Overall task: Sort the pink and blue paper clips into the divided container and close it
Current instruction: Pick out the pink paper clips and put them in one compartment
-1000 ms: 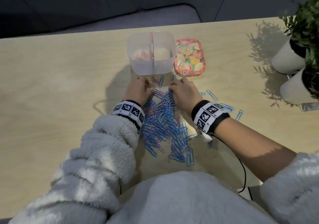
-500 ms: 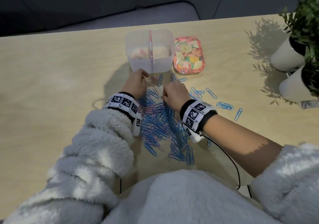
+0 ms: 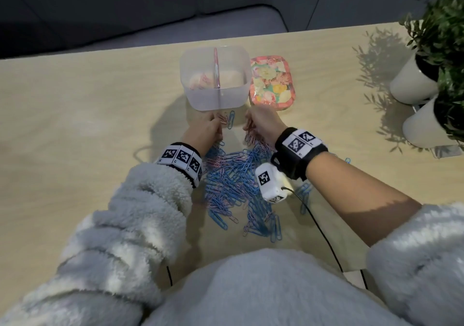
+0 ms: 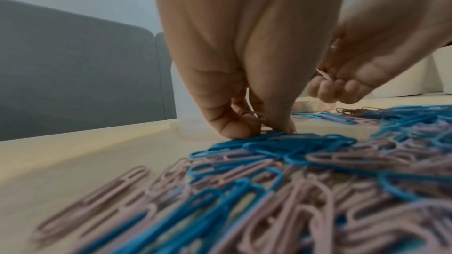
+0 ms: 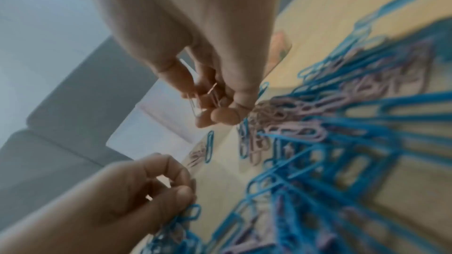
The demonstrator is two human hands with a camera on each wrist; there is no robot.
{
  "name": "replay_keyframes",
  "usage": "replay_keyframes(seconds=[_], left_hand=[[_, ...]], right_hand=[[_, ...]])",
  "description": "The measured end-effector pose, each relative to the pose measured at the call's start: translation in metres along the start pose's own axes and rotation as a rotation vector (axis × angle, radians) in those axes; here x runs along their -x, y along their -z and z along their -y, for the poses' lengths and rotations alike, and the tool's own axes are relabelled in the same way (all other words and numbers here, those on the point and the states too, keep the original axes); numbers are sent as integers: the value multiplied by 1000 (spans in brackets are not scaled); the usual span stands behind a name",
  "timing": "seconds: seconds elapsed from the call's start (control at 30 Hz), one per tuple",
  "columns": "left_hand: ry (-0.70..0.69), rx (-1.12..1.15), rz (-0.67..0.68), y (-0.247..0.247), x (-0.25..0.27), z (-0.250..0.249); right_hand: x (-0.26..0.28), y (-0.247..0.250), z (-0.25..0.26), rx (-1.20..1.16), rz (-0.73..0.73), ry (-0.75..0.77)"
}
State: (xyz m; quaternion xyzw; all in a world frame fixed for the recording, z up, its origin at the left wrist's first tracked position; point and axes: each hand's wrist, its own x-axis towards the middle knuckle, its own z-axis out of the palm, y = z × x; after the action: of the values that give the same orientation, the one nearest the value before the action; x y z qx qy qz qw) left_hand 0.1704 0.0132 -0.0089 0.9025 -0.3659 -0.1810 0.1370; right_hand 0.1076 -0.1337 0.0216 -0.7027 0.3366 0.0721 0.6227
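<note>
- The left hand [image 3: 204,131] pinches pink clips at the far edge of the mixed pink and blue paper clip pile [image 3: 236,182].
- The right hand [image 3: 263,124] — fingers curled — grips pink clips.
- The clear plastic divided container [image 3: 216,99] stands open just beyond, on the light wooden table [image 3: 88,114].

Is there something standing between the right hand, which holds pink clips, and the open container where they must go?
Nothing visible does. The right hand pinches pink clips just in front of the container, whose top is open. The floral lid lies beside it on the table, not over it. Only the container's near wall must be cleared.
</note>
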Motion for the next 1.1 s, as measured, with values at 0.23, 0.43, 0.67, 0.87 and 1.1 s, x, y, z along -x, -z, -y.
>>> replay_keyframes(seconds=[0.23, 0.43, 0.67, 0.87, 1.1], left_hand=[[173, 326, -99, 10, 12, 10], [326, 820, -172, 17, 7, 19], [304, 883, -438, 43, 1, 6], [90, 294, -617, 80, -34, -2], [149, 183, -566, 81, -35, 5]], right_hand=[[-24, -33, -4, 407, -56, 159], [-23, -44, -8, 821, -115, 333], [-15, -45, -9, 1135, -5, 493], [1, -22, -1, 903, 143, 373], [-2, -12, 78, 454, -66, 433]])
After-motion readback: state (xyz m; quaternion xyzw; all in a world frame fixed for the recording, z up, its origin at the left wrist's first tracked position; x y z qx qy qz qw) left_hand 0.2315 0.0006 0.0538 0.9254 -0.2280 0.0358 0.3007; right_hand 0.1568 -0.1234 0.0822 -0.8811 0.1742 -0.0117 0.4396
